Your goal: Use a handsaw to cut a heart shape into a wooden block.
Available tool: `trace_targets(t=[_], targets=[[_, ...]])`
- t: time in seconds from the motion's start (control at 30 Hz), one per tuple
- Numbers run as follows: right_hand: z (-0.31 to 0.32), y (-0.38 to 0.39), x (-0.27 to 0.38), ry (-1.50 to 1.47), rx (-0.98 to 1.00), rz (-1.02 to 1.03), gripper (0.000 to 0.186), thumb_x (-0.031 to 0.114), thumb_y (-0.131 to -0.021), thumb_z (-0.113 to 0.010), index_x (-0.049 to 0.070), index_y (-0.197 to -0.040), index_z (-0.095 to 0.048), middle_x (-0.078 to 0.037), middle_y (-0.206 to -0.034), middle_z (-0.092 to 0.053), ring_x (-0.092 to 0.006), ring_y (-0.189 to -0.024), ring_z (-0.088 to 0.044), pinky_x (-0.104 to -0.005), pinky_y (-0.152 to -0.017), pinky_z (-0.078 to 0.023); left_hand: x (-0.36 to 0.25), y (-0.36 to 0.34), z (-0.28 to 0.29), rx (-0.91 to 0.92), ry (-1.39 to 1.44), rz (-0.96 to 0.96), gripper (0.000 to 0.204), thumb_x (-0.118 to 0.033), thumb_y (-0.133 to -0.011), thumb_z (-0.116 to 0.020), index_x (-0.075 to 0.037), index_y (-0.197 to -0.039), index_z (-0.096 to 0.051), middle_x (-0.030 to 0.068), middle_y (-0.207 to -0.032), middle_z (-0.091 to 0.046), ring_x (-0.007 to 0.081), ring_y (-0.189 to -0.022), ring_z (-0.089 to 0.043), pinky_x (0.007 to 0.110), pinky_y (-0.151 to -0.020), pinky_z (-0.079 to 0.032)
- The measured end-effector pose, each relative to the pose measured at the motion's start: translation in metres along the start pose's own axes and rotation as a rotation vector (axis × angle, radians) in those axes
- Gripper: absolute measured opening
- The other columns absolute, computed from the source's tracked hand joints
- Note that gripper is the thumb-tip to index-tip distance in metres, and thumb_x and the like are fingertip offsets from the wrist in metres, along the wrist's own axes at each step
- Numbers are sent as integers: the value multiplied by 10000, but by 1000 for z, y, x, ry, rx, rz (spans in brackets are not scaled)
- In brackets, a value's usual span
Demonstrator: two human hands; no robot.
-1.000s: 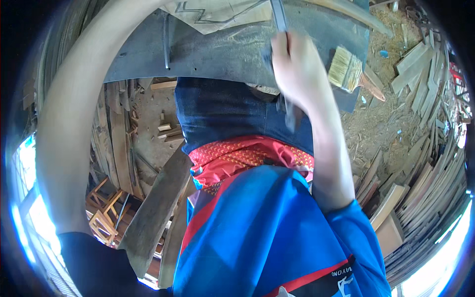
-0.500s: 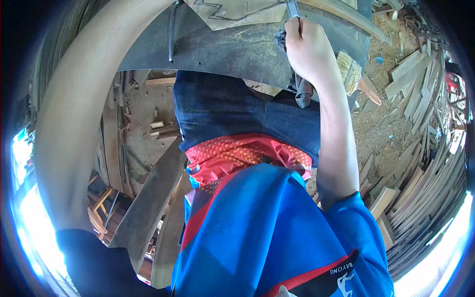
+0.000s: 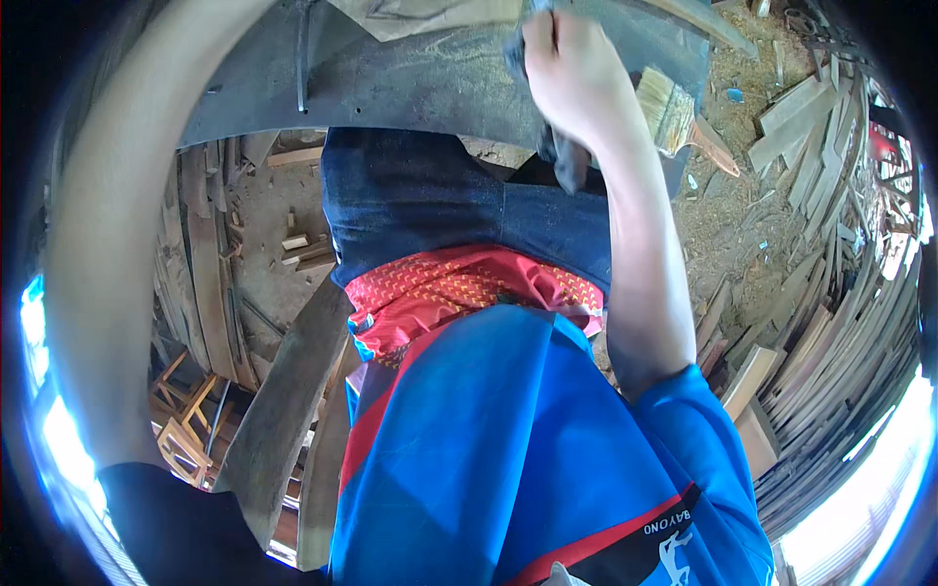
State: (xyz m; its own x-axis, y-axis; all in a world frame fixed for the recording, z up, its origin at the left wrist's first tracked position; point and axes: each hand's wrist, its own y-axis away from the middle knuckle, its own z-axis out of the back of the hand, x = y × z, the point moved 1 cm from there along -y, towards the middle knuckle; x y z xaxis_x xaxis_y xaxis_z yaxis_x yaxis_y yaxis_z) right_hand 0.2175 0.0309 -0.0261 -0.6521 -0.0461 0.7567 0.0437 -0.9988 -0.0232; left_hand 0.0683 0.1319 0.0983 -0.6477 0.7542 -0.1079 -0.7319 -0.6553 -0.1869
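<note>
My right hand [image 3: 578, 78] is closed in a fist at the top, above a dark tabletop [image 3: 410, 93]. It grips a tool with a narrow grey metal part, blurred at the upper edge. Dark cloth-like material [image 3: 567, 161] hangs below the fist. Just right of my wrist lies a wide paintbrush [image 3: 667, 107] with pale bristles and a wooden handle. To the left of the fist is a pale flat sheet [image 3: 430, 18] with dark drawn lines, cut off by the frame. My left forearm [image 3: 117, 205] reaches up the left side; its hand lies beyond the upper edge.
A thin metal bar [image 3: 303, 63] lies on the tabletop's left part. Stacked wood strips [image 3: 840, 361] fill the right side, with loose boards [image 3: 806, 112] on the dusty floor. A long plank [image 3: 288, 410] stands lower left, near a small wooden frame [image 3: 186, 439].
My right fist has moved up and left with the tool and blurs now. The whole view has shifted a little, so the bench appears higher and further left.
</note>
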Motion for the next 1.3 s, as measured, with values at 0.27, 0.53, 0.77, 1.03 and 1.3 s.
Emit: trace_targets(t=[0.27, 0.53, 0.77, 1.03, 1.3], targets=[[7, -7, -11, -47, 31, -132, 345, 208, -960, -440, -63, -797, -579, -282, -708, -607, -434, -731, -635, -482, -680, -490, -21, -8, 0, 106, -10, 140, 748, -320, -733, -795, 41, -1331, -529, 289, -929, -691, 342, -894, -714, 405, -875, -567], [5, 57, 18, -288, 59, -204, 278, 134, -955, -438, -32, -767, -556, -283, -723, -605, -425, -678, -641, -507, -608, -493, -12, 9, 13, 49, -128, 230, 751, -349, -688, -848, 27, -1283, -583, 265, -922, -704, 346, -873, -716, 413, -862, -574], [-3, 16, 22, -82, -34, -83, 339, 198, -970, -431, -54, -816, -598, -316, -788, -630, -476, -786, -647, -524, -709, -524, -11, 16, 40, 192, 385, 141, 745, -354, -698, -838, 12, -1294, -581, 264, -922, -706, 347, -863, -716, 416, -859, -575], [4, 1, 26, -209, 80, -267, 270, 138, -956, -438, -45, -788, -545, -291, -723, -586, -459, -708, -630, -501, -598, -501, -12, 2, 6, 56, -121, 163, 803, -392, -696, -829, 22, -1324, -549, 287, -981, -691, 378, -913, -704, 423, -912, -559], [20, -8, 33, -245, 138, -268, 355, 199, -963, -406, -40, -753, -562, -311, -778, -614, -510, -804, -618, -548, -713, -509, -6, 1, 5, 24, -71, 66, 770, -411, -703, -828, 7, -1298, -575, 282, -1034, -679, 399, -925, -693, 437, -947, -533]])
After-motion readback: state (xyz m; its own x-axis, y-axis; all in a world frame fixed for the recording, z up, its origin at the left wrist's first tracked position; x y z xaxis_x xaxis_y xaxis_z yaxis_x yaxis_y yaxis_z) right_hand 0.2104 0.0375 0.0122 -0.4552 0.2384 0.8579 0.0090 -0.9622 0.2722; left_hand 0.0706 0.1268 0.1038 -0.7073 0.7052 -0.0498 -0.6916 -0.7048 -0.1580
